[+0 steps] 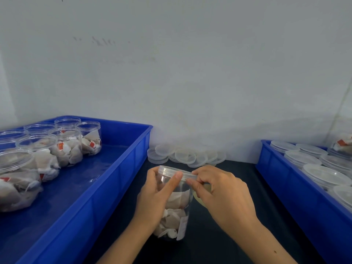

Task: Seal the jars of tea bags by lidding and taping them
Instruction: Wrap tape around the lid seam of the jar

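Observation:
A clear plastic jar (176,208) half full of tea bags stands on the dark table, tilted slightly toward me, with a clear lid (171,171) on its mouth. My left hand (154,199) wraps the jar's left side, its thumb pressed on the lid's rim. My right hand (221,193) pinches at the lid's right edge; a yellowish roll of tape (202,199) shows partly beneath its fingers. Whether a strip of tape runs onto the jar is too hard to see.
A blue bin (106,178) on the left holds several open jars of tea bags (66,147). A blue bin (297,189) on the right holds several lidded jars (323,174). Loose clear lids (182,156) are piled against the white wall behind the jar.

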`<state>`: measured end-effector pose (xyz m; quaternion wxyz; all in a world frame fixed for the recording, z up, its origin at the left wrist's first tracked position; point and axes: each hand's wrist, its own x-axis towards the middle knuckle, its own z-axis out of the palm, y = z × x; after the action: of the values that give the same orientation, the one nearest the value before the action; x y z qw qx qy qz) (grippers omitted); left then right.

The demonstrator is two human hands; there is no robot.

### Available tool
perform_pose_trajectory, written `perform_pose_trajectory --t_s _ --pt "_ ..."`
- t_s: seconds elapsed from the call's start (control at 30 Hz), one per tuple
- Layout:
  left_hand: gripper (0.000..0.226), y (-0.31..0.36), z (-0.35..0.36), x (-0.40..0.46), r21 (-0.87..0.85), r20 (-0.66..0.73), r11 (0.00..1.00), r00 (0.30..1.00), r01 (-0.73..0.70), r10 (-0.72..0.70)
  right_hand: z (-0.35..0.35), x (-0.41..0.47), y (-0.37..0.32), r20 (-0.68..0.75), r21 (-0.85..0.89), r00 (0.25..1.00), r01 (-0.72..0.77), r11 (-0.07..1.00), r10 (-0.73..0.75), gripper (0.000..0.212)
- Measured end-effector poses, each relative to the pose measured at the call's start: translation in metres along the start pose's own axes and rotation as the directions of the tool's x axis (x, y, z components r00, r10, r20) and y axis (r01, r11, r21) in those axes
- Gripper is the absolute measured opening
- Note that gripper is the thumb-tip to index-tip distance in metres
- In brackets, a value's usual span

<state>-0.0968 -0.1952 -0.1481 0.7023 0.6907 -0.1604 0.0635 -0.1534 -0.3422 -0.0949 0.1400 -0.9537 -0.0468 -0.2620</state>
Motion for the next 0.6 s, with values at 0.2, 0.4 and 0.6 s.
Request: perform_pose_trajectory --t_s 0.2,0.4,0.6 --pt "0.066 0.005 -0.002 0.003 -0.034 -0.022 0.997 0.997 0.07 -0.071 -0.001 0.0 0.005 0.197 0.152 0.973 -0.149 0.977 0.118 0.018" --pt "0.069 0.009 -0.004 0.004 -0.098 0.026 0.989 0.994 0.108 -0.106 -0.011 0.002 0.013 0.341 0.247 0.916 -0.303 0.92 0.21 0.034" --pt "0.068 0.011 -0.005 0.005 -0.112 0.069 0.985 0.99 0.129 -0.122 -0.028 0.0 0.02 0.585 0.052 0.784 -0.294 0.954 0.209 0.047"
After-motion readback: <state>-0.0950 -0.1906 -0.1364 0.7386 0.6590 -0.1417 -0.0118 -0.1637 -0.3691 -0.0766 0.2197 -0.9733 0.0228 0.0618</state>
